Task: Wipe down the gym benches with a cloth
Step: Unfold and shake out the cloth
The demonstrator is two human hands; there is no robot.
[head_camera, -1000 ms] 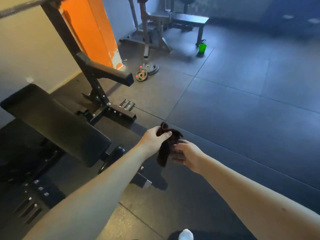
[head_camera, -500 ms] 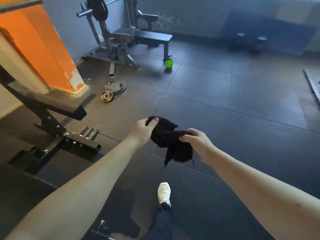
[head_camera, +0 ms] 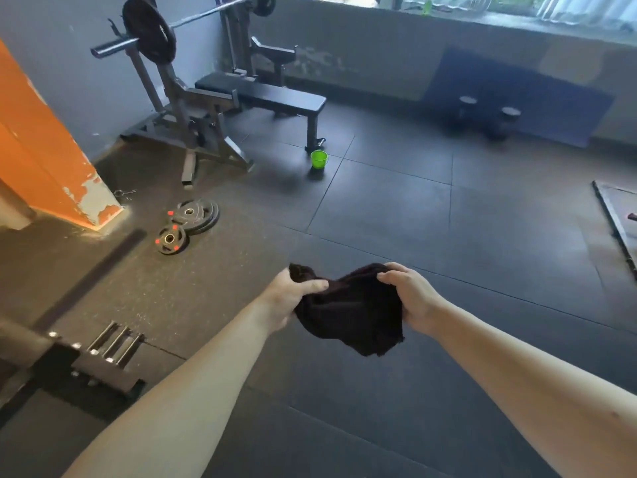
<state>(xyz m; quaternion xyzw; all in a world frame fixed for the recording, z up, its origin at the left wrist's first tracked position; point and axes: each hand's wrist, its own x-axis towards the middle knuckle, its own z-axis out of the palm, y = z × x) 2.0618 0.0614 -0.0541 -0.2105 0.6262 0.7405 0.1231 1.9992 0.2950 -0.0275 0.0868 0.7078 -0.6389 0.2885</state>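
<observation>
A dark cloth [head_camera: 351,310] hangs in the air between my two hands, above the rubber floor. My left hand [head_camera: 289,298] grips its left end with the thumb laid over the top. My right hand [head_camera: 412,298] grips the right side, fingers curled over the cloth's upper edge. A flat black bench [head_camera: 272,94] stands at the back, under a rack that carries a loaded barbell [head_camera: 148,32]. The bench is several steps away from my hands.
An orange pillar [head_camera: 44,153] rises at the left. Weight plates [head_camera: 189,222] lie on the floor near it. A small green bucket [head_camera: 319,159] sits by the bench's foot. A black metal frame base [head_camera: 86,363] is at the lower left. Dumbbells [head_camera: 486,120] lie by the far wall.
The view has turned away from the nearby incline bench toward the far flat bench. My hands have moved apart and spread the cloth wider.
</observation>
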